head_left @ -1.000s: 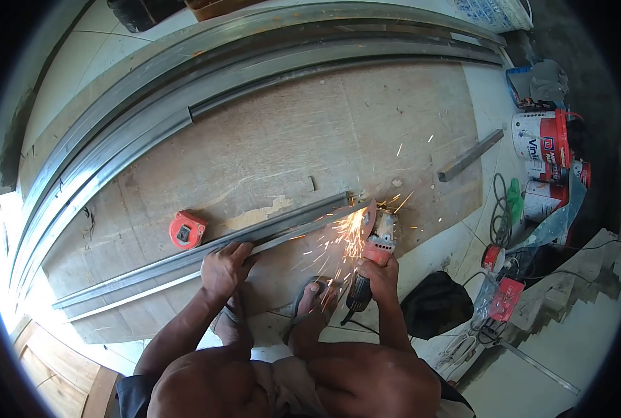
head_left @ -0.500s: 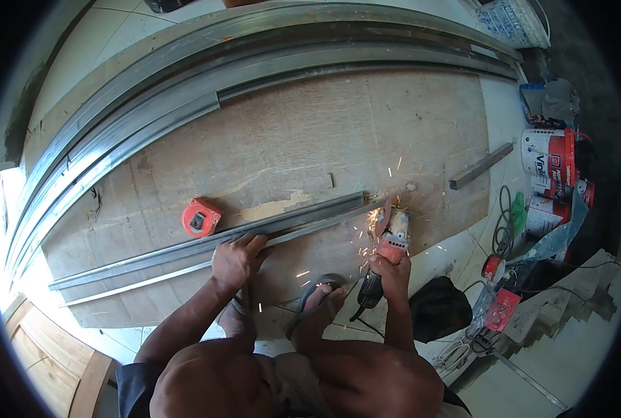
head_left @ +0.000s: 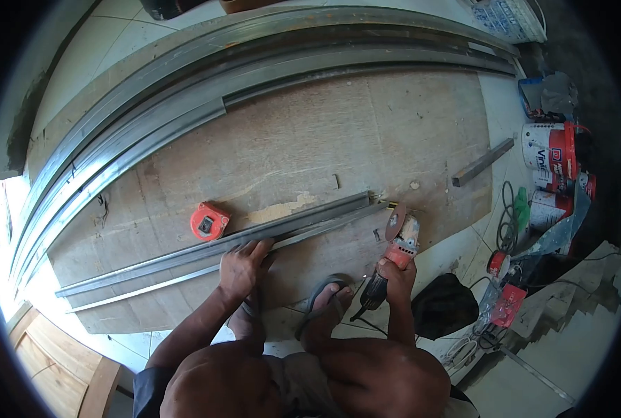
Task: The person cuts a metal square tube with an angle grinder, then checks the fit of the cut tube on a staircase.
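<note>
My left hand bears down on a long grey metal channel, its fingers closed over the near edge. My right hand is wrapped round the body of a red and black angle grinder. The grinder's brown disc stands beside the channel's right end. A small metal offcut lies on the plywood just left of the grinder. Beyond the channel, a red tape measure rests near my left hand.
Long metal channels lie along the far side of the plywood sheet. A short square tube sits at the right. Paint buckets, a coiled cable and a black bag stand or lie to the right.
The sparks have stopped, and the grinder has shifted slightly right and down from the channel's end. A small offcut now shows on the plywood. My left hand keeps its place on the channel.
</note>
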Demonstrator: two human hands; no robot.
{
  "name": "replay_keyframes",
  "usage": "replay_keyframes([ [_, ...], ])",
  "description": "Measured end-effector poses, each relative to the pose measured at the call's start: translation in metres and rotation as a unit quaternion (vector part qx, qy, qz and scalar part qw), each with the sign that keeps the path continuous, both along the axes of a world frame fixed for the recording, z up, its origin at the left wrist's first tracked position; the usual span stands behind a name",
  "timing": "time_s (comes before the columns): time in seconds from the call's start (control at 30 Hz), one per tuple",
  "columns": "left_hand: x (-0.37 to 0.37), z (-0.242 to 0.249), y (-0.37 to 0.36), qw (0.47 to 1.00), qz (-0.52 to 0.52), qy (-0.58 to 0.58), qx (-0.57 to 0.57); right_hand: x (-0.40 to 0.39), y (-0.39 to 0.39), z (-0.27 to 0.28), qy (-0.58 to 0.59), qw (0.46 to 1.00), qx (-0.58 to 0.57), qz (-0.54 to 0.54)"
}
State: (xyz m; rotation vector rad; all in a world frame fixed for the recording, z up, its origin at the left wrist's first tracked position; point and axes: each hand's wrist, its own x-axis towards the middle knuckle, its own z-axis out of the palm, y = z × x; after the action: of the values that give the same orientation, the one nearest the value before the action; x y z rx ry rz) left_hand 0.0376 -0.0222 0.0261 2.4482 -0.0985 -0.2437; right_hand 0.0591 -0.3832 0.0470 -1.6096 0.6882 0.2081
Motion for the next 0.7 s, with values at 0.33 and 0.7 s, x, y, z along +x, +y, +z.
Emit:
replay_keyframes([
  [0.33, -0.183, -0.024, 0.164, 0.660, 0.738, 0.091, -0.111, 0.007, -0.031, 0.013, -0.062, 0.995, -0.012, -0.073],
  [0.7, -0.188, -0.049, 0.212, 0.561, 0.775, 0.112, -0.268, 0.015, -0.030, 0.008, -0.085, 0.995, 0.006, -0.042],
])
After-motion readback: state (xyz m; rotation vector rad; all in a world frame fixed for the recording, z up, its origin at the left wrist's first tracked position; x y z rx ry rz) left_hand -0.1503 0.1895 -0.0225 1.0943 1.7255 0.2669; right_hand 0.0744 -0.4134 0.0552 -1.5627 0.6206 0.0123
